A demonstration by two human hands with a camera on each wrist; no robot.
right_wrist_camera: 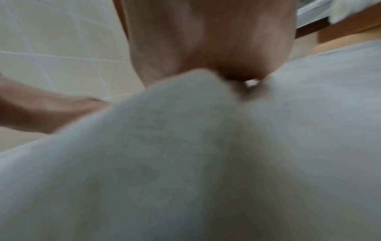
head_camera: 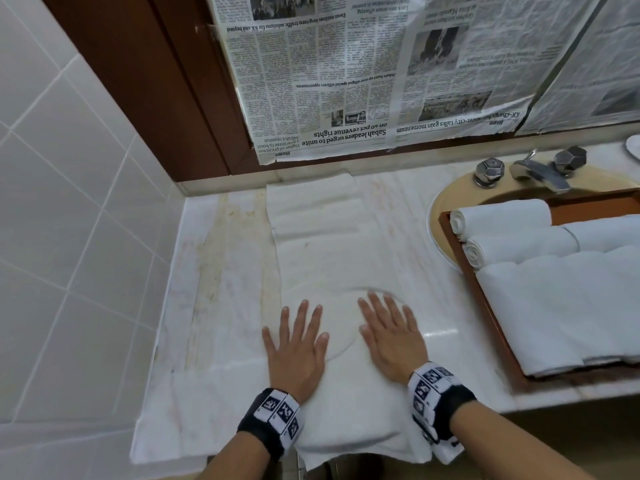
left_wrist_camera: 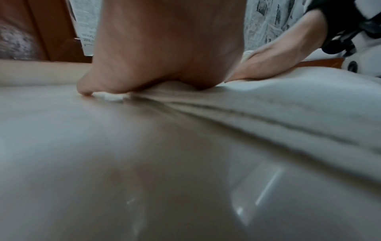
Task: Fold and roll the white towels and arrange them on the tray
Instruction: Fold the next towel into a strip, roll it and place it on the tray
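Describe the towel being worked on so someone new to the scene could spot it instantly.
On the pale marble counter, left of the brown wooden tray, a long white towel lies flat, running from the wall to the front edge. The left hand and right hand press on it; unlike the tray's towels, it is unrolled.

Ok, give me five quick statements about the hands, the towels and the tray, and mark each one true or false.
1. Both the left hand and the right hand press flat on the long white towel spread on the pale marble counter. True.
2. The brown wooden tray holds no towels. False: rolled white towels and a folded one lie in it.
3. The tray sits over the sink. True.
4. The right hand grips the metal tap. False: it lies on the towel.
5. Newspaper covers the wall behind. True.
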